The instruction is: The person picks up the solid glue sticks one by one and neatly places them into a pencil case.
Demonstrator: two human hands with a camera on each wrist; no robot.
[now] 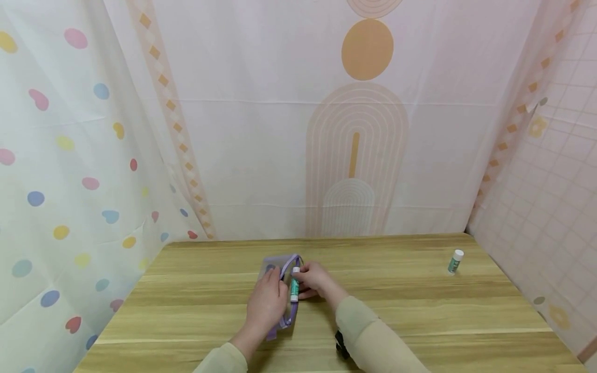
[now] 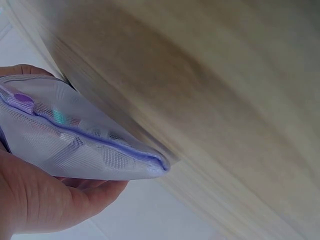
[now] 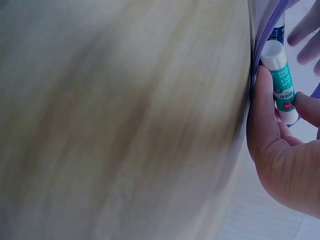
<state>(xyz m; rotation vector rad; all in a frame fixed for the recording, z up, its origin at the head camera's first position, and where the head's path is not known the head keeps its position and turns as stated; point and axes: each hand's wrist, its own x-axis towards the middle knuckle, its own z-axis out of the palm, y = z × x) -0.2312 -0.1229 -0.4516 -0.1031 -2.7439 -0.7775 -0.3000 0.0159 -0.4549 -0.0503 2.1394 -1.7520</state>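
A pale mesh zip pouch (image 1: 275,261) with purple edging lies on the table, its mouth spread toward the right. My left hand (image 1: 267,303) grips the pouch, thumb on one side and fingers on the other in the left wrist view (image 2: 65,195). At the mouth, my right hand (image 1: 316,280) pinches a green-and-white glue stick (image 1: 295,285) between thumb and fingers. The right wrist view shows its white cap and green label (image 3: 282,82). Beyond it, a dark-blue-labelled tube (image 3: 277,34) shows inside the purple edge. Other contents appear only dimly through the mesh.
A second green-and-white glue stick (image 1: 455,262) stands at the far right of the wooden table (image 1: 401,269). Some small black thing (image 1: 342,345) shows beside the right sleeve. Patterned curtains (image 1: 252,155) hang behind the table and along both sides.
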